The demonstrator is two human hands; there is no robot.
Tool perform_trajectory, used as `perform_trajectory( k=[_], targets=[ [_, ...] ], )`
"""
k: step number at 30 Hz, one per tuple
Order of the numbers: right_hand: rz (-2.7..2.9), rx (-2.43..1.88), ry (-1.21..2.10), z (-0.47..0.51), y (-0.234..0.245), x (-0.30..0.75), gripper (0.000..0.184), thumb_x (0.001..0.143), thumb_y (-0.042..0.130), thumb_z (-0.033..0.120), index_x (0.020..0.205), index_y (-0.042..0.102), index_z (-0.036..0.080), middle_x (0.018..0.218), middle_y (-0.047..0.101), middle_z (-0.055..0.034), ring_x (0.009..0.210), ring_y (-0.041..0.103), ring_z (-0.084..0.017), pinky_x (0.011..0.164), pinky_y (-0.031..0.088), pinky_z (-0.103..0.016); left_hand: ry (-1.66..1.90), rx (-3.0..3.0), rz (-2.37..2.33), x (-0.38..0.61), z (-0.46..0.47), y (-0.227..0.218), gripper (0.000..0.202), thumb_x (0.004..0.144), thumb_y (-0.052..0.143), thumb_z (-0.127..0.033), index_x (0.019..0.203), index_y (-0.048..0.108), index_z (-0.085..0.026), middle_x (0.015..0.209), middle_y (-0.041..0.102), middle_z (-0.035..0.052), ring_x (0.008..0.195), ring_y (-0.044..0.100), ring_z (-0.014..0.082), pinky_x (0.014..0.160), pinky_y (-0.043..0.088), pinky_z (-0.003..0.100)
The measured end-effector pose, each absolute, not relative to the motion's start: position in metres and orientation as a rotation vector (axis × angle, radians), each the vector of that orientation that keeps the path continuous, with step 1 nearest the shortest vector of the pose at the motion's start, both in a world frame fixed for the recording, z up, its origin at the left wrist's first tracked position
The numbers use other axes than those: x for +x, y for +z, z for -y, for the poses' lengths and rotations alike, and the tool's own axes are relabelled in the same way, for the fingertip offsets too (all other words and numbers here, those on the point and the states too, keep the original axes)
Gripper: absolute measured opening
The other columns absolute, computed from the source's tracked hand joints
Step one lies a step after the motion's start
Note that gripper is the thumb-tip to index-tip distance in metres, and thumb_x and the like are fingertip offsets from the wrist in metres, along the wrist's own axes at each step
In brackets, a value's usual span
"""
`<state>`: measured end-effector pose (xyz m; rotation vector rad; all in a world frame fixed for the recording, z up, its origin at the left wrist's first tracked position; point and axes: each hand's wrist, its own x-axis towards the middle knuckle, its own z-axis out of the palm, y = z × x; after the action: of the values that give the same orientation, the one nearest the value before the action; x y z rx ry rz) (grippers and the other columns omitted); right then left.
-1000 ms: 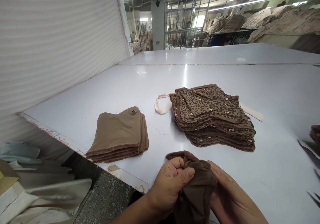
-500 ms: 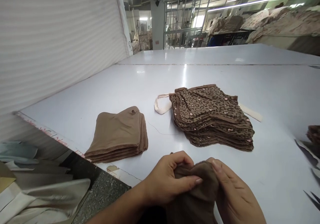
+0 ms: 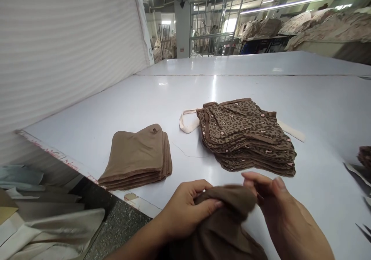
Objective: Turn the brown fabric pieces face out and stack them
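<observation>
Your left hand (image 3: 184,211) curls over a soft, matte brown knit cloth (image 3: 223,221) at 6 o'clock. Its grip is narrow and closed, with thumb and fingers pinching a bunched fold, and the forearm comes in low from 7 o'clock. Your right hand (image 3: 279,202) is raised with its grip wide, fingers spread and blurred just beside the top of the fold; you cannot tell whether they touch it. The cloth sags in heavy folds past the bottom of the view.

On the white, glossy worktop (image 3: 87,136), a tidy stack of plain brown fabric (image 3: 136,159) sits at 11 o'clock, its soft layers folded into a rounded wedge with stitched edges. At 12 to 1 o'clock lies a thicker, looser stack of leopard-print fabric (image 3: 246,136), brown with dark spots and small pink flecks. A cream strap (image 3: 188,124) loops out from under its left side, and a matching end shows on its right. A fine dark thread (image 3: 185,150) lies between the two stacks. At 3 o'clock, a brown pile (image 3: 364,155) is cut off by the edge of the view.
</observation>
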<state>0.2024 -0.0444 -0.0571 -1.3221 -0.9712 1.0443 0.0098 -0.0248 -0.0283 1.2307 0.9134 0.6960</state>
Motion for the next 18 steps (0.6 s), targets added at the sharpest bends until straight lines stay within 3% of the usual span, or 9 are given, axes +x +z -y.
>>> perform_trajectory(
  k=[2, 4, 7, 11, 13, 16, 18],
  targets=[
    [1.053, -1.267, 1.052, 0.042, -0.067, 0.205, 0.043, 0.081, 0.049, 0.061, 0.106, 0.065, 0.03, 0.097, 0.066, -0.0034, 0.095, 0.06, -0.022, 0.078, 0.051, -0.027, 0.77, 1.117, -0.854, 0.01, 0.023, -0.031, 0.026, 0.077, 0.065, -0.032, 0.09, 0.064, -0.01, 0.08, 0.059, 0.0031, 0.073, 0.05, 0.0126, 0.066, 0.039, 0.021],
    [1.17, -1.28, 1.154, 0.043, -0.07, 0.202, 0.041, 0.077, 0.058, 0.057, 0.108, 0.066, 0.031, 0.104, 0.067, -0.0026, 0.099, 0.06, -0.022, 0.081, 0.051, -0.027, 0.798, 1.06, -0.82, 0.01, 0.021, -0.034, 0.027, 0.076, 0.067, -0.033, 0.092, 0.065, -0.01, 0.083, 0.061, 0.0043, 0.075, 0.052, 0.0135, 0.069, 0.04, 0.022],
    [1.209, -1.325, 1.273, 0.049, -0.062, 0.192, 0.031, 0.08, 0.059, 0.05, 0.096, 0.071, 0.026, 0.094, 0.07, -0.0016, 0.087, 0.063, -0.021, 0.079, 0.051, -0.025, 0.783, 1.125, -0.836, 0.008, 0.021, -0.04, 0.025, 0.077, 0.066, -0.033, 0.091, 0.066, -0.011, 0.083, 0.061, 0.0036, 0.077, 0.052, 0.014, 0.069, 0.04, 0.022],
    [1.149, -1.395, 1.029, 0.057, -0.046, 0.182, 0.026, 0.081, 0.058, 0.049, 0.084, 0.071, 0.026, 0.076, 0.066, 0.0014, 0.074, 0.06, -0.018, 0.067, 0.048, -0.02, 0.659, 1.392, -1.014, -0.003, 0.02, -0.043, 0.024, 0.079, 0.063, -0.036, 0.08, 0.066, -0.012, 0.072, 0.058, 0.0, 0.069, 0.049, 0.0128, 0.061, 0.037, 0.021],
    [1.242, -1.389, 0.967, 0.059, -0.04, 0.18, 0.022, 0.082, 0.058, 0.046, 0.083, 0.07, 0.027, 0.074, 0.063, 0.002, 0.074, 0.058, -0.017, 0.065, 0.046, -0.019, 0.607, 1.465, -1.005, -0.008, 0.019, -0.038, 0.025, 0.077, 0.066, -0.037, 0.087, 0.066, -0.014, 0.079, 0.06, 0.0009, 0.076, 0.052, 0.015, 0.065, 0.039, 0.022],
    [1.439, -1.328, 1.077, 0.062, -0.037, 0.179, 0.02, 0.084, 0.054, 0.044, 0.092, 0.067, 0.03, 0.081, 0.063, 0.0032, 0.072, 0.058, -0.015, 0.065, 0.045, -0.02, 0.722, 1.486, -0.863, -0.006, 0.017, -0.026, 0.033, 0.078, 0.065, -0.033, 0.106, 0.062, -0.016, 0.1, 0.061, 0.0041, 0.095, 0.052, 0.0185, 0.081, 0.04, 0.024],
    [1.51, -1.324, 1.125, 0.064, -0.037, 0.178, 0.021, 0.085, 0.051, 0.045, 0.095, 0.063, 0.031, 0.081, 0.063, 0.0039, 0.071, 0.057, -0.014, 0.064, 0.045, -0.021, 0.799, 1.422, -0.799, 0.002, 0.019, -0.023, 0.026, 0.081, 0.06, -0.031, 0.101, 0.061, -0.014, 0.092, 0.061, 0.0042, 0.088, 0.053, 0.0161, 0.079, 0.04, 0.024]
  ],
)
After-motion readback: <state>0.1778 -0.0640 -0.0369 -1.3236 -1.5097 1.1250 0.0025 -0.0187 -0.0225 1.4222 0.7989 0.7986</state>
